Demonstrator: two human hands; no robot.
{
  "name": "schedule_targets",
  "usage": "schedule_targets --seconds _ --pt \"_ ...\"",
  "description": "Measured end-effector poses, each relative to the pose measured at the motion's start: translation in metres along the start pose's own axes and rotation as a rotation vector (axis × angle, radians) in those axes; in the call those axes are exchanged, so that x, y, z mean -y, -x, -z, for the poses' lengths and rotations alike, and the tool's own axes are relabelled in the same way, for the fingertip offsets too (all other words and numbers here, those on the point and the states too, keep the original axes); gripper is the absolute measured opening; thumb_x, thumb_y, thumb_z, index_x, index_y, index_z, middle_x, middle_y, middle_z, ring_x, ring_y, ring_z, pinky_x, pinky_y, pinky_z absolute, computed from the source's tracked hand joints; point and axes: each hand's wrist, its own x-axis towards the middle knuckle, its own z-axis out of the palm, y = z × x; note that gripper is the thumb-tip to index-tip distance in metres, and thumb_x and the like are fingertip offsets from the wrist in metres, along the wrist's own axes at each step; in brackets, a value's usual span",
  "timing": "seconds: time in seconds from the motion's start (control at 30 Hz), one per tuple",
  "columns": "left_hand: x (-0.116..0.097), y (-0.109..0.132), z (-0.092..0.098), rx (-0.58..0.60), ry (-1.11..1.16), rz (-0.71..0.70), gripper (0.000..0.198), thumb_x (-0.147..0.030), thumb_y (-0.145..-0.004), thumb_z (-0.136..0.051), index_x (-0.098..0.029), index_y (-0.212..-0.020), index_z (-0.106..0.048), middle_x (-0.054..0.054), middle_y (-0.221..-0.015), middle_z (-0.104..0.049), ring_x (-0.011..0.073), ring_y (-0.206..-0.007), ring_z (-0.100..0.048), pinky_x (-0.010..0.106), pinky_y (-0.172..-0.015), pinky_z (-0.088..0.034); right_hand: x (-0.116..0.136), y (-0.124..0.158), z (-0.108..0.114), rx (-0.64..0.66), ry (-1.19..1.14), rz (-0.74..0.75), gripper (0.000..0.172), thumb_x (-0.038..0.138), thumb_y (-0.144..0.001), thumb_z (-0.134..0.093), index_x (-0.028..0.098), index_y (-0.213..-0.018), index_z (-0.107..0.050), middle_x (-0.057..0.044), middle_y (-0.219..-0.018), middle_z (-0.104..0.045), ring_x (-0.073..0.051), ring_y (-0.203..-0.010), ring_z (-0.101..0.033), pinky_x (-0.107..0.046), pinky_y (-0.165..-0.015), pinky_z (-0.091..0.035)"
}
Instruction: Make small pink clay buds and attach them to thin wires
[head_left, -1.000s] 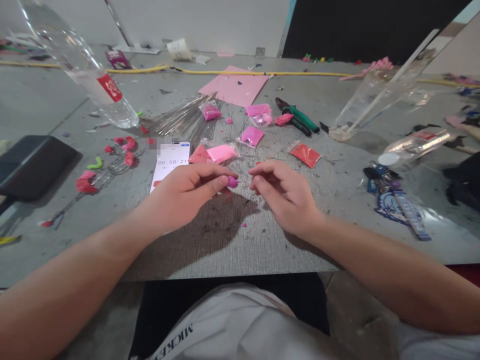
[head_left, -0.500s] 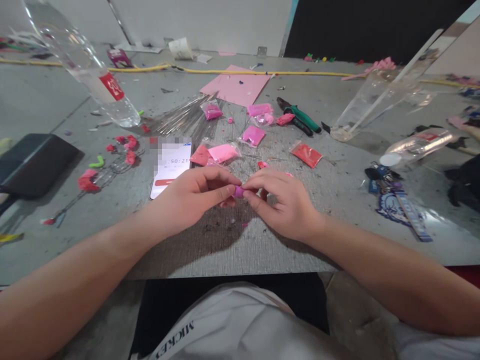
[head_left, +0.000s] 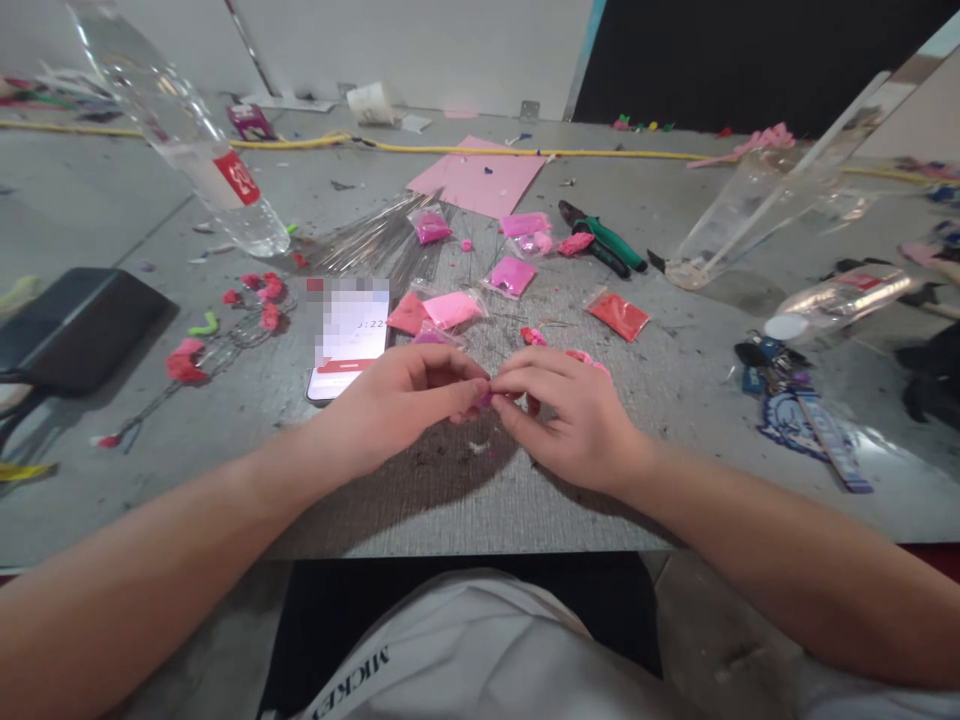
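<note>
The left hand (head_left: 420, 405) has thumb and fingers closed in a pinch on a small purple clay lump (head_left: 485, 400), which sits right of the smartphone (head_left: 349, 340) and nearer the person; the right hand (head_left: 570, 420), farther right of the smartphone, has its thumb and forefinger drawn nearly together against the lump, though whether they grip it is hidden; just right of the smartphone on the tabletop (head_left: 465, 525) lies a pale pink packet (head_left: 454, 309), with a red packet (head_left: 619, 314) well to the right; beyond the smartphone fans a bundle of thin wires (head_left: 367, 238); left of it lies a twisted wire stem with red clay pieces (head_left: 186, 362); green-handled pliers (head_left: 604, 243) rest beyond it, far to the right.
</note>
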Motion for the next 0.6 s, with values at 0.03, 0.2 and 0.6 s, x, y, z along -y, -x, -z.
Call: schedule_targets --seconds 0.03,0.2,0.6 --pt "-0.0004 0.0001 -0.0003 0.004 -0.008 0.01 0.017 -0.034 -0.093 -0.08 -0.017 -0.093 -0.077 0.0 -0.08 -0.072 0.0119 -0.074 -0.066 0.026 -0.072 -0.055 0.0004 -0.0003 0.0003 0.014 -0.005 0.009 0.011 0.017 -0.103 -0.061 0.021 -0.098 -0.07 -0.008 -0.096 -0.075 -0.019 -0.086 -0.068 -0.032 -0.07 -0.055" --pt "-0.0013 0.0 -0.0005 -0.014 -0.089 0.02 0.021 -0.038 -0.091 -0.079 -0.017 -0.091 -0.077 0.001 -0.077 -0.071 0.013 -0.071 -0.065 0.026 -0.067 -0.054 0.0039 -0.0018 0.0036 0.003 -0.039 -0.081 0.012 0.02 -0.105 -0.059 0.021 -0.096 -0.067 -0.004 -0.087 -0.071 -0.016 -0.08 -0.065 -0.031 -0.071 -0.053" --pt "0.0082 -0.0046 0.0069 -0.039 -0.811 -0.344 0.02 -0.022 -0.095 -0.061 -0.017 -0.102 -0.079 0.008 -0.102 -0.082 0.0237 -0.092 -0.076 0.038 -0.083 -0.06 0.0015 -0.0018 0.0039 -0.03 -0.206 -0.367 0.019 0.031 -0.108 -0.057 0.02 -0.097 -0.069 -0.001 -0.078 -0.069 -0.013 -0.067 -0.064 -0.026 -0.059 -0.049"
